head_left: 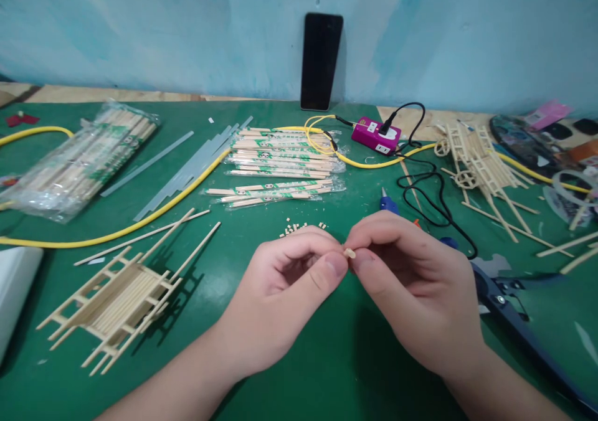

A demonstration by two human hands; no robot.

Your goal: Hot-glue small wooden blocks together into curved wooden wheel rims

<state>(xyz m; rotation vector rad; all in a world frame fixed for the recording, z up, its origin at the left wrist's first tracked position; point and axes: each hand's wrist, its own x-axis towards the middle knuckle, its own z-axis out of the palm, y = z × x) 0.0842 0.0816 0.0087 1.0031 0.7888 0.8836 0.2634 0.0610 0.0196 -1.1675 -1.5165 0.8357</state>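
Note:
My left hand [280, 287] and my right hand [415, 290] meet at the middle of the view. Their fingertips pinch a tiny cut wooden piece [349, 253] from both sides. Just beyond my fingers lies a small scatter of wooden bits [299, 227]. A wooden ladder-like stick frame [116, 302] stands to the left of my left hand. Blue-handled cutters [509, 302] lie to the right of my right hand, and a blue-tipped glue gun [389, 203] lies beyond it.
All this rests on a green cutting mat [327, 371]. Bagged wooden chopsticks [280, 159], [79, 165], grey glue sticks [187, 165], a yellow cable [140, 222], a pink power adapter [376, 136], a stick-built model [481, 172] and a leaning phone [321, 61] surround my hands.

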